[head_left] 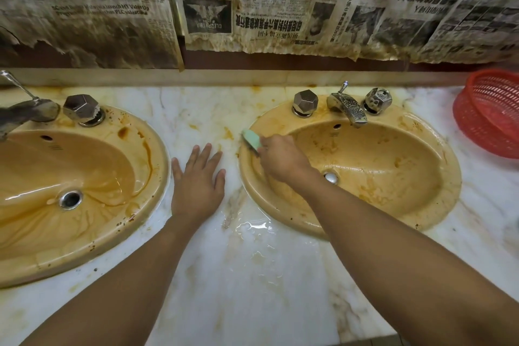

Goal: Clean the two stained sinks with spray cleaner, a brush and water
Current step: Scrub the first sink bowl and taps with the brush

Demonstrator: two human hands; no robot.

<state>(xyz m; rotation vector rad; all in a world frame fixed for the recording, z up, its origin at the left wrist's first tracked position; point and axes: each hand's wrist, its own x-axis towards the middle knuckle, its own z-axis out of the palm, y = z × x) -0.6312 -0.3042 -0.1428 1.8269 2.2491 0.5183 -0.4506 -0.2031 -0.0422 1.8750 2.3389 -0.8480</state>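
The right hand curls tightly around a pale green brush, whose head sticks out past the knuckles and sits on the left rim of the right sink. That sink is a tan oval bowl, wet and glossy, mottled with orange-brown blotches on its walls and rim. Its drain lies just beside the wrist, and its tap and two faceted knobs stand beyond the grip at the back. Just left of the grip, the left hand lies palm down with fingers spread on the white marble counter between the bowls, holding nothing. Further left, the left sink is the same tan, streaked with brown runs that fan toward its own drain, and a dark drip trail marks its right rim. A puddle shines on the counter nearer than the grip. A red basket stands well to the right, and stained newspaper hangs on the wall behind.
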